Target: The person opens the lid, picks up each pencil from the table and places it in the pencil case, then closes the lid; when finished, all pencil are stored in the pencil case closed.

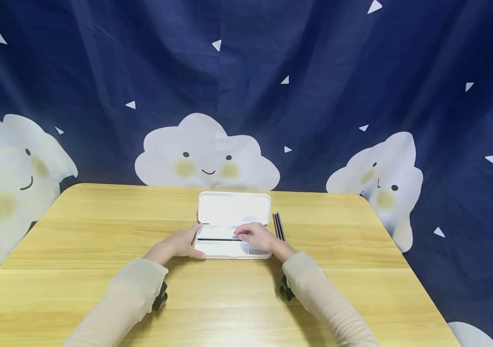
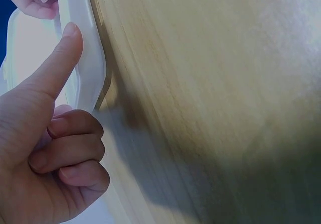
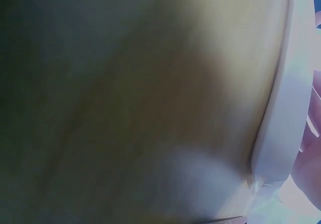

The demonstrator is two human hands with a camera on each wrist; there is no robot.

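Head view: grips open white case [image 1: 222, 249] on table [image 1: 237, 299] with left hand [image 1: 183, 242], between spread thumb and forefinger at left end; curls right hand [image 1: 257, 235] over dark pencil [image 1: 216, 239] inside, cannot tell if pinching.

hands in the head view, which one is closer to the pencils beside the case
The right hand, over the open white case with its wrist close to the pencils; the left hand holds the case's opposite end, farther from them.
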